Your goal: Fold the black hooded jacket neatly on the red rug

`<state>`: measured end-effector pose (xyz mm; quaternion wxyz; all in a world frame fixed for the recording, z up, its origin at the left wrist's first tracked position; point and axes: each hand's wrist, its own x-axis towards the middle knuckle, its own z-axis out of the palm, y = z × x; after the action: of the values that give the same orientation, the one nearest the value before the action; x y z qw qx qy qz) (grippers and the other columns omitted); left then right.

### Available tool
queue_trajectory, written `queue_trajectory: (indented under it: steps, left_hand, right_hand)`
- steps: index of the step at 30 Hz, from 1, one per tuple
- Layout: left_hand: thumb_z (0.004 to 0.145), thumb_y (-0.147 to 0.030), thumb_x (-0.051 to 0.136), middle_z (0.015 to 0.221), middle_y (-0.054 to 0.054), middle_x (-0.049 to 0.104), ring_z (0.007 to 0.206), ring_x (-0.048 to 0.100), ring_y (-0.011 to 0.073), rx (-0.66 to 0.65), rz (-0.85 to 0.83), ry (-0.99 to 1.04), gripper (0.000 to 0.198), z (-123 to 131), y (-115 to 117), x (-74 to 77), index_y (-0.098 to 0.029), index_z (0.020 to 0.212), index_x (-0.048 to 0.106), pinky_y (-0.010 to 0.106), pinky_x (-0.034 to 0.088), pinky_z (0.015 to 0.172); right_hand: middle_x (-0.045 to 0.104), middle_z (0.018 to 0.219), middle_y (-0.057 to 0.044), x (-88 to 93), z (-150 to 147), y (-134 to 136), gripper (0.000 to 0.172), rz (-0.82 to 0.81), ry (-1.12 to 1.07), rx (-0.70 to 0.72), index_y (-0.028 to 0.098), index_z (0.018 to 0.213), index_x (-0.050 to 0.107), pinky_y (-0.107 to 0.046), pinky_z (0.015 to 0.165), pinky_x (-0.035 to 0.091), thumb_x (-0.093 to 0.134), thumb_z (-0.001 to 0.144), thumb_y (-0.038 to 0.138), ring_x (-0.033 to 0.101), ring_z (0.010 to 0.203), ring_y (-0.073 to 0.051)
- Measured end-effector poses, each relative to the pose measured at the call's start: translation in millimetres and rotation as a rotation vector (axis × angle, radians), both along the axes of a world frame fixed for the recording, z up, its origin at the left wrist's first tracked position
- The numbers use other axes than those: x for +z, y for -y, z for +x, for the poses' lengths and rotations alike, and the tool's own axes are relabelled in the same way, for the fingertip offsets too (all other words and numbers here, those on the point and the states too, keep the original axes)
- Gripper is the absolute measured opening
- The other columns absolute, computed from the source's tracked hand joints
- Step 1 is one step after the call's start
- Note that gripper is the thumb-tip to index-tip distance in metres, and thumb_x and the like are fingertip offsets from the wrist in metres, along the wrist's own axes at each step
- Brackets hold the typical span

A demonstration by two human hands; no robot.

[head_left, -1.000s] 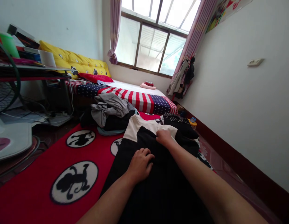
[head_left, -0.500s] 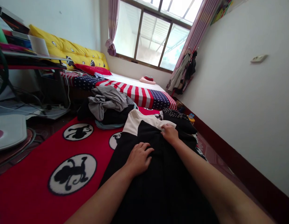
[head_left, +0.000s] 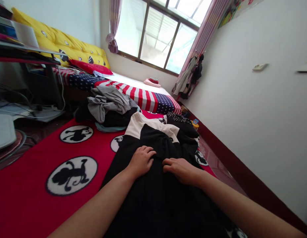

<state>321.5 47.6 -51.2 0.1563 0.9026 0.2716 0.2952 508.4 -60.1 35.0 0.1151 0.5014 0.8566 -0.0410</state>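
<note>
A black garment with a white upper part (head_left: 163, 195) lies spread on a red mat (head_left: 24, 205), its white end farthest from the person. Both of the person's 2 hands touch its black section. The left hand (head_left: 141, 161) rests on the garment's middle, released, fingers loosely spread and slightly bent. The right hand (head_left: 181, 169) lies just beside it, fingers half curled, tips on the cloth; whether they pinch a fold cannot be told. In the frame 0.5 seconds earlier, the right hand was up at the garment's white part with fingers on its edge; now it is lower, level with the left hand, which stays in nearly the same spot on the garment. Beyond the garment to the left is a heap topped by grey cloth (head_left: 109, 102); beyond it to the right, a black-and-white dotted cloth (head_left: 177, 116). Farther beyond the garment stands a bed (head_left: 143, 99).
</note>
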Motion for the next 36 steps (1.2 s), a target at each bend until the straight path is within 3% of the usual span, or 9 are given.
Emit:
queue_trajectory:
  steps: [8,11,14,18,21,25,28,31,36]
  left_hand:
    - [0.087,-0.024,0.050,0.112,0.007,0.061,0.109,0.054,0.0220,-0.056,-0.081,0.343,0.022,-3.1,4.8,13.3,-0.022,0.103,0.066,0.039,0.040,0.099]
    - [0.090,-0.031,0.047,0.116,0.009,0.060,0.108,0.056,0.0217,-0.216,-0.240,0.518,0.030,-9.6,10.1,25.8,-0.020,0.115,0.060,0.035,0.044,0.095]
    - [0.087,-0.038,0.054,0.133,0.011,0.050,0.115,0.053,0.0241,-0.343,-0.408,0.649,0.051,-16.0,15.2,35.5,-0.021,0.134,0.043,0.036,0.045,0.096]
    - [0.069,-0.037,0.076,0.149,0.012,0.031,0.130,0.040,0.0293,-0.274,-0.547,0.784,0.104,-15.9,19.1,43.1,-0.026,0.148,0.010,0.042,0.037,0.104]
    - [0.067,-0.033,0.076,0.138,0.012,0.047,0.122,0.050,0.0285,-0.119,-0.728,0.870,0.098,-11.7,17.1,45.7,-0.024,0.147,0.021,0.040,0.042,0.100]
    - [0.068,-0.033,0.072,0.096,0.008,0.071,0.090,0.066,0.0246,0.041,-1.051,1.154,0.043,-13.2,3.8,50.0,-0.014,0.106,0.065,0.035,0.052,0.082]
    - [0.064,-0.028,0.074,0.079,0.005,0.072,0.075,0.068,0.0210,0.077,-1.208,1.377,0.028,-23.4,-9.1,63.0,-0.012,0.086,0.067,0.031,0.055,0.072]
    - [0.066,-0.023,0.073,0.076,0.005,0.072,0.071,0.069,0.0203,0.071,-1.320,1.447,0.022,-39.3,-17.8,85.3,-0.011,0.083,0.067,0.029,0.057,0.068]
    - [0.077,-0.022,0.063,0.075,0.008,0.072,0.071,0.070,0.0222,-0.030,-1.540,1.310,0.017,-62.3,-20.9,116.1,-0.010,0.087,0.068,0.032,0.059,0.065]
  right_hand:
    - [0.065,0.089,-0.002,29.4,17.7,-5.5,0.006,0.220,-0.799,-0.502,0.019,0.080,0.055,-0.024,0.068,0.047,0.051,0.075,0.019,0.061,0.081,-0.015]
    - [0.062,0.074,0.000,47.7,22.4,-21.1,0.016,0.373,-1.114,-0.696,0.018,0.079,0.056,-0.022,0.054,0.047,0.059,0.073,0.033,0.059,0.066,-0.014]
    - [0.057,0.063,0.003,61.8,16.1,-44.2,0.020,0.470,-1.311,-0.767,0.018,0.077,0.056,-0.019,0.046,0.046,0.062,0.067,0.034,0.055,0.056,-0.011]
    - [0.056,0.059,0.004,64.4,-7.9,-75.1,0.017,0.464,-1.386,-0.789,0.017,0.071,0.056,-0.017,0.041,0.045,0.062,0.062,0.030,0.053,0.051,-0.009]
    - [0.056,0.057,0.003,55.5,-28.9,-88.0,0.017,0.421,-1.405,-0.771,0.017,0.068,0.055,-0.018,0.041,0.047,0.065,0.062,0.029,0.055,0.051,-0.010]
    - [0.064,0.079,-0.001,36.7,-42.8,-84.8,0.025,0.413,-1.490,-0.687,0.017,0.083,0.058,-0.021,0.052,0.053,0.068,0.066,0.032,0.063,0.066,-0.013]
    - [0.063,0.098,-0.003,16.1,-41.7,-68.8,0.028,0.600,-1.509,-0.712,0.019,0.096,0.058,-0.023,0.056,0.052,0.064,0.073,0.033,0.064,0.072,-0.013]
    - [0.063,0.086,-0.001,-11.5,-42.9,-44.7,0.017,0.735,-1.350,-0.741,0.019,0.094,0.059,-0.024,0.058,0.048,0.058,0.081,0.030,0.059,0.066,-0.012]
    - [0.062,0.084,-0.001,-53.5,-63.3,-11.2,0.010,0.620,-1.019,-0.429,0.021,0.088,0.061,-0.027,0.071,0.047,0.052,0.085,0.020,0.059,0.079,-0.015]
